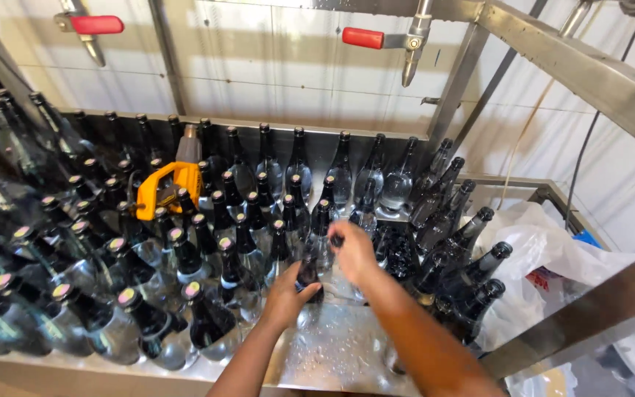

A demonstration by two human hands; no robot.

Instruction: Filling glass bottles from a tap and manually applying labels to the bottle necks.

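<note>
My left hand (286, 294) grips a dark bottle (309, 273) just right of the capped rows; my right hand (354, 251) pinches its neck.

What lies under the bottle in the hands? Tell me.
Under the bottle, held by the left hand and right hand, is a wet metal tray beaded with drops. The bottle's base is hidden by the fingers.

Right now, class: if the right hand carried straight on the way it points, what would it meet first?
Probably the capped dark bottles just beyond the right hand, which points up-left at the neck of the bottle the left hand holds; depth is unclear.
</note>
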